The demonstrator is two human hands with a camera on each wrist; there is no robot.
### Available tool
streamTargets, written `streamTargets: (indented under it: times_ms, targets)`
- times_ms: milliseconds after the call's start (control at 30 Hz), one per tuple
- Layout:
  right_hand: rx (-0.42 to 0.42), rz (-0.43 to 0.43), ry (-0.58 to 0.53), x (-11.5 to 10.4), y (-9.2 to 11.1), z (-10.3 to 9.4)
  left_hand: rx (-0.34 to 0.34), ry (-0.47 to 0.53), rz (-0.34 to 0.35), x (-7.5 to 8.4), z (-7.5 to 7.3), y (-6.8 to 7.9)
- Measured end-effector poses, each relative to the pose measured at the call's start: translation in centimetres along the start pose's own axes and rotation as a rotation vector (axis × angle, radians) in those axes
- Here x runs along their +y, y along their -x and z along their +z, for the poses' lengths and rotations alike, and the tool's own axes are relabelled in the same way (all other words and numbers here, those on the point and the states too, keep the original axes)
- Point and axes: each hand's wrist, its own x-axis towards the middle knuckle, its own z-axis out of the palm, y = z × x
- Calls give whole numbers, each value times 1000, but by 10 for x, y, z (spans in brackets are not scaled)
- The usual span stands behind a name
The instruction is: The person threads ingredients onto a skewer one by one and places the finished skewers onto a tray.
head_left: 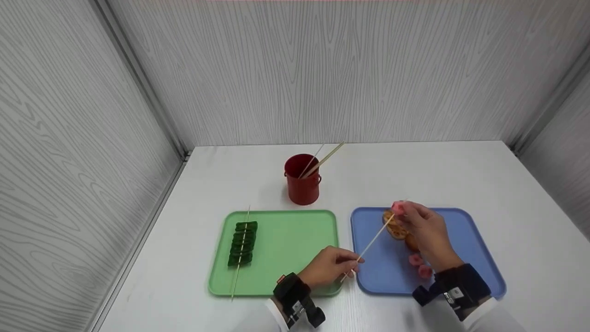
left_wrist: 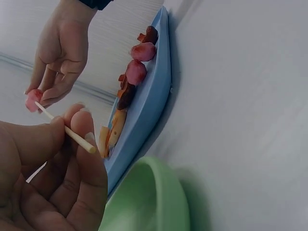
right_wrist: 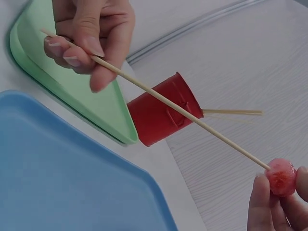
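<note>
Between thumb and fingers my left hand (head_left: 329,266) pinches a thin wooden skewer (head_left: 375,237) near its lower end, over the gap between two trays. The skewer slants up to a round pink piece (right_wrist: 281,177), which my right hand (head_left: 428,233) holds by its fingertips. The skewer's far end meets this piece; how deep it goes in is hard to tell. Beneath the right hand, the blue tray (head_left: 375,276) carries more pink pieces (head_left: 415,259), a tan lotus-root-like slice (head_left: 395,230) and brown pieces (left_wrist: 126,95), partly hidden by the hand.
A green tray (head_left: 290,244) on the left bears a skewer of dark green pieces (head_left: 242,244), its ends crossing the tray's rims. Behind the trays stands a small red bucket (head_left: 303,190) with several sticks (head_left: 325,159) leaning out. Pale panels wall the table at back and sides.
</note>
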Motion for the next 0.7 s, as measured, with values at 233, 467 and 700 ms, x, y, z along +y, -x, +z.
streamTargets:
  times_ms: [233, 467, 700]
  targets:
    - [-40, -21, 30, 19, 6, 11, 8, 52, 7, -1, 2, -2]
    - [-41, -44, 47, 34, 10, 22, 9, 159, -19, -1, 6, -1]
    - [-36, -8, 62, 45, 15, 29, 50, 144, -63, 1, 7, -4]
